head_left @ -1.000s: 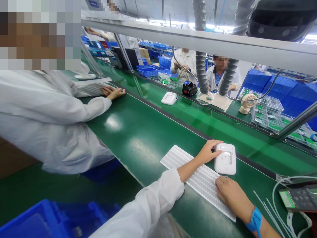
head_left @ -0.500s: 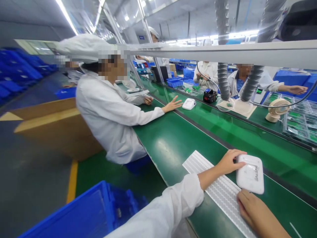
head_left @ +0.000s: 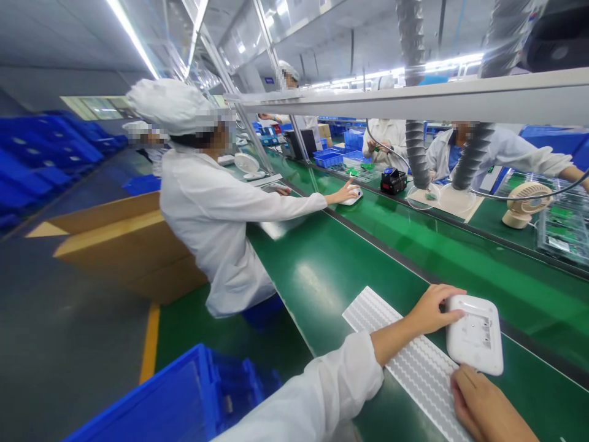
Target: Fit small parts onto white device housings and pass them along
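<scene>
A white square plastic device with a recessed compartment facing up is at the right. My left hand grips its left upper corner, thumb over the face and the other fingers along the far edge. Beneath my left forearm lies a long white sheet with rows of wavy-edged strips, apparently labels. My right hand is closed at the sheet's right edge, just below the device. Its fingertips are mostly hidden, so what they pinch cannot be made out.
A green workbench runs beside a green conveyor belt. To the left, a co-worker reaches to another white device on the belt. A blue crate and cardboard box stand on the floor. A fan is across the belt.
The co-worker's hand has reached onto the white device on the belt. My view has shifted slightly; my left hand keeps its grip and my right hand stays by the sheet.
</scene>
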Available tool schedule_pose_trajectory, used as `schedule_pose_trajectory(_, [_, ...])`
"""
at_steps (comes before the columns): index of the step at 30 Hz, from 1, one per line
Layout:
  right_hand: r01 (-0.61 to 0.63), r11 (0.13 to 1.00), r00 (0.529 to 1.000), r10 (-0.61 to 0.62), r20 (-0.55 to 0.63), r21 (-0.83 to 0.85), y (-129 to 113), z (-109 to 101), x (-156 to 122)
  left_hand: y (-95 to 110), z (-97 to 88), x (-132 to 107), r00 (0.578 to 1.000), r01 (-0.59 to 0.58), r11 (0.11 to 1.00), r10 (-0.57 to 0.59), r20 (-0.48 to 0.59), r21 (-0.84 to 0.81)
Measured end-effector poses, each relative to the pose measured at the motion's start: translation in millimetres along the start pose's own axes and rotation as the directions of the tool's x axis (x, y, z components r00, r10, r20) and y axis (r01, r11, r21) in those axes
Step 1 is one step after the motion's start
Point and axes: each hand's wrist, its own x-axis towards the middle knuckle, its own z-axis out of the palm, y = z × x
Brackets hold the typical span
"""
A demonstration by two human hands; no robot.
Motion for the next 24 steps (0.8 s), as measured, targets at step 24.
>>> schedule_pose_trajectory(24, [-0.609, 0.539, 0.627, 0.777, -0.064, 0.582, 13.1, -27.3, 6.7, 15.3, 31.5, -31.4, 0.89, -0.455, 0.858, 0.441, 0.111, 0.24])
